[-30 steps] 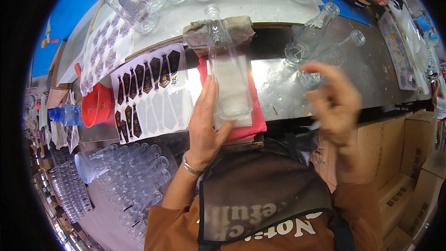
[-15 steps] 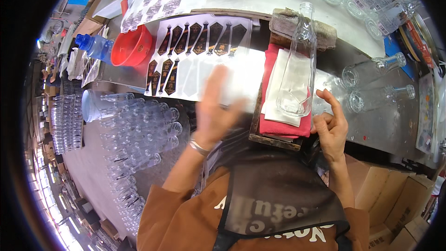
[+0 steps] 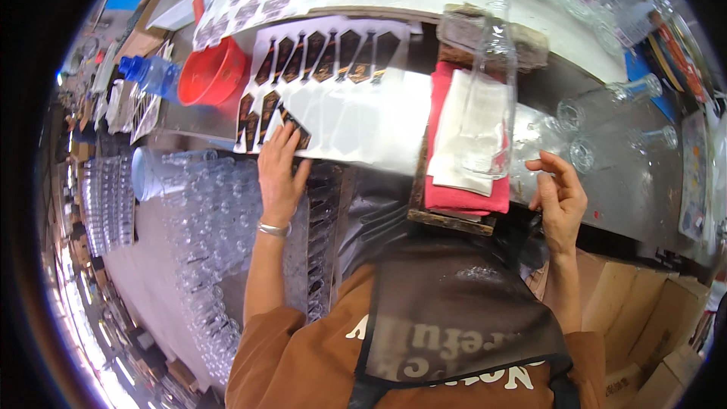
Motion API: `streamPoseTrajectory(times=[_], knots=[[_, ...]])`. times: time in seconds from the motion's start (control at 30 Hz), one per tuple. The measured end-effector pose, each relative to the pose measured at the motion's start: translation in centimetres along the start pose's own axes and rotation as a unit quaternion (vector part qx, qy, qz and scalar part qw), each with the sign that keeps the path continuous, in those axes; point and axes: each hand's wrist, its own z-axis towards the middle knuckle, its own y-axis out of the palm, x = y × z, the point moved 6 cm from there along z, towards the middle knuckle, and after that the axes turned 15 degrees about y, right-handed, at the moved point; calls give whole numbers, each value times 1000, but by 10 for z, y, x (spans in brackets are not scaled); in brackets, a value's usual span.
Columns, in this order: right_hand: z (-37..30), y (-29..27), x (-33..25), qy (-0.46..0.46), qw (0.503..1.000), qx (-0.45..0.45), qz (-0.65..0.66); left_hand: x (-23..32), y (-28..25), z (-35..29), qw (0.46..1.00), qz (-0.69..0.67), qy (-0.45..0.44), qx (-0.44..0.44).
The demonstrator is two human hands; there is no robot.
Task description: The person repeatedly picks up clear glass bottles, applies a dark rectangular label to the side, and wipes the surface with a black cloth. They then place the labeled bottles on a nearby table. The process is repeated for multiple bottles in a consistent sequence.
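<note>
My left hand (image 3: pixel 279 174) reaches over a white sheet (image 3: pixel 356 132), its fingers stretched and its thumb apart. The fingertips touch a dark, pointed label (image 3: pixel 296 127) that lies tilted on the sheet. Other dark labels with gold and red print lie in two rows there. My right hand (image 3: pixel 559 197) hovers near the folded cloths, fingers loosely bent and apart, holding nothing. A clear glass bottle (image 3: pixel 488 98) lies on a white cloth (image 3: pixel 458 136) over a red cloth (image 3: pixel 462 199), its neck resting on a rolled grey cloth (image 3: pixel 522 45).
A red bowl (image 3: pixel 213 76) and a blue-capped plastic bottle (image 3: pixel 155 76) stand left of the sheet. Two clear bottles, one of them here (image 3: pixel 606 106), lie at right. Many glass bottles (image 3: pixel 216 220) stand on the floor at left. Cardboard boxes (image 3: pixel 644 303) sit at lower right.
My left hand has moved left and down to the label in the lower row. That label now lies tilted. My right hand has shifted slightly right.
</note>
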Motion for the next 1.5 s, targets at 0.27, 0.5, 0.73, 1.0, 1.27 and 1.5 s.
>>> streamPoseTrajectory(times=[0.27, 0.5, 0.73, 1.0, 1.27, 1.5], knots=[[0, -19, 8, 36, 999, 28, 7, 8, 11, 35, 809, -508, -277, 106], [9, -6, -16, -36, 999, 35, -12, 165, -38, 201, 913, -307, 237, 128], [20, -5, -16, -28, 998, 17, -44, 193, -21, 178, 929, -209, 303, 42], [92, 29, -70, -55, 996, -60, -30, 175, -16, 201, 927, -323, 175, 74], [109, 49, -91, -55, 993, -34, -97, 167, 12, 196, 924, -355, 126, 64], [111, 49, -91, -63, 992, -22, -104, 168, 11, 198, 928, -338, 137, 80]])
